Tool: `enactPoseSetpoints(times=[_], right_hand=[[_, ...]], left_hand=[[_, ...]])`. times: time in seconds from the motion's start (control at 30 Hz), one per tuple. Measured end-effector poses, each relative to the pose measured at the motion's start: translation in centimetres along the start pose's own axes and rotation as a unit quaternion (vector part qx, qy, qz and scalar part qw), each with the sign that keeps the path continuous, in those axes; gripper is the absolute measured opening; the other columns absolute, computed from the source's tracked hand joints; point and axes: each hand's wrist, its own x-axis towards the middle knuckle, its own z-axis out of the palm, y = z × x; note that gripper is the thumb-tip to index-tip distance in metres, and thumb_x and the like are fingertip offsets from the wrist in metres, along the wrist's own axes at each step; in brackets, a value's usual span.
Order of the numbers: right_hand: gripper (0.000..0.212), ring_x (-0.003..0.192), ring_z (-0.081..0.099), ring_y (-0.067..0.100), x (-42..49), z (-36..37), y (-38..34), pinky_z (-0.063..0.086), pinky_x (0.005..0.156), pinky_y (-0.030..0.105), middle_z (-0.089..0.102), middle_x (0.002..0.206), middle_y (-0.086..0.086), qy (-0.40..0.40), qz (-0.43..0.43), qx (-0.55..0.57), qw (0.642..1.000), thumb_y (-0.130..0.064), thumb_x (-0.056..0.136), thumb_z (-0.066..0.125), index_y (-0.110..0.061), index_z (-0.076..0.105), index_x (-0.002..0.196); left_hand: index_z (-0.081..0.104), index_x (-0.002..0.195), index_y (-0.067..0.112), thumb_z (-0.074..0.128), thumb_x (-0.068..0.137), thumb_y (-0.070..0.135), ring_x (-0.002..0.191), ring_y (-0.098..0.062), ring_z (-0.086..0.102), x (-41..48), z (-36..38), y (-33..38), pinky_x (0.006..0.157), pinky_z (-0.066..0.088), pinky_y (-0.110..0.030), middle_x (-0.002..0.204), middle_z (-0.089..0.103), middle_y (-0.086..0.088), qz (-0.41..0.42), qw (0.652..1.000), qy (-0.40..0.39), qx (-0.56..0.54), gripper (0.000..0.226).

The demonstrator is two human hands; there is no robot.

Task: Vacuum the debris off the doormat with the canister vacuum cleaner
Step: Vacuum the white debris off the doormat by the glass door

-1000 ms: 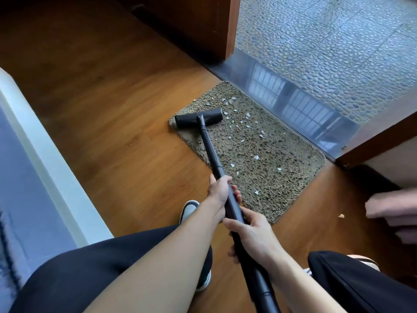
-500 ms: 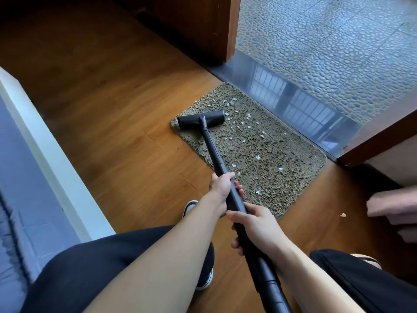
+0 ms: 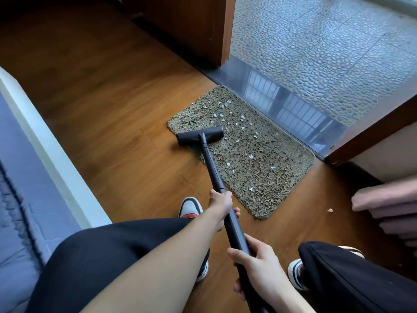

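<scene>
A shaggy olive doormat (image 3: pixel 268 163) lies on the wood floor before a doorway. White debris flakes (image 3: pixel 228 114) are scattered over it, mostly near its far left end. The black vacuum floor head (image 3: pixel 199 135) sits across the mat's left edge, partly on the floor. Its black wand (image 3: pixel 213 170) runs back toward me. My left hand (image 3: pixel 220 205) grips the wand higher up, and my right hand (image 3: pixel 259 265) grips it lower down near the frame's bottom. The canister is out of view.
A metal threshold (image 3: pixel 291 102) and pebble-tiled floor (image 3: pixel 327 46) lie beyond the mat. A wooden door frame (image 3: pixel 216 30) stands at the far left of the opening. A white-edged blue bed (image 3: pixel 27 177) runs along the left. My shoes (image 3: pixel 190 207) are near the mat. Folded pink cloth (image 3: pixel 390 204) sits at right.
The floor head has been pulled back toward me along the mat's left edge, away from the debris cluster. My right hand has slid lower on the wand, apart from the left.
</scene>
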Motion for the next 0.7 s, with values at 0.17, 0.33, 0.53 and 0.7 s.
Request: enactPoseSetpoints(times=[0.17,0.33,0.53,0.7], right_hand=[[0.016,0.046,0.062,0.034,2.1,-0.1,-1.1,0.048,0.04,0.029,0.053,0.072,0.01,-0.003,-0.024,-0.016,1.0,-0.014,0.091,0.067,-0.029,0.069,0.096],[0.012,0.045,0.062,0.032,4.8,0.2,-2.6,0.047,0.04,0.028,0.051,0.075,0.012,-0.011,-0.037,-0.029,0.999,-0.01,0.092,0.066,-0.02,0.069,0.098],[0.005,0.046,0.062,0.03,8.3,1.5,-4.5,0.048,0.042,0.029,0.052,0.074,0.012,-0.016,-0.037,-0.039,0.998,-0.012,0.093,0.065,-0.016,0.068,0.095],[0.004,0.041,0.059,0.027,9.6,1.8,-5.9,0.045,0.038,0.026,0.054,0.072,0.011,-0.026,-0.017,0.003,1.0,-0.01,0.095,0.064,-0.009,0.066,0.099]], left_hand=[[0.037,0.125,0.012,0.046,0.101,0.018,0.049,-0.019,0.05,1.1,-0.1,1.1,0.047,0.046,-0.026,0.07,0.048,-0.009,0.022,0.999,0.016,-0.031,0.026],[0.039,0.125,0.01,0.046,0.101,0.019,0.048,-0.018,0.05,2.5,-0.6,2.6,0.047,0.045,-0.025,0.067,0.049,-0.008,0.046,0.996,0.032,-0.07,0.026],[0.035,0.124,0.009,0.044,0.104,0.018,0.049,-0.017,0.048,4.5,-1.8,4.7,0.043,0.045,-0.024,0.072,0.047,-0.01,0.054,0.993,0.023,-0.101,0.024],[0.032,0.126,0.01,0.044,0.105,0.019,0.05,-0.017,0.047,5.1,-1.9,5.8,0.045,0.044,-0.025,0.072,0.047,-0.011,0.061,0.993,0.009,-0.104,0.025]])
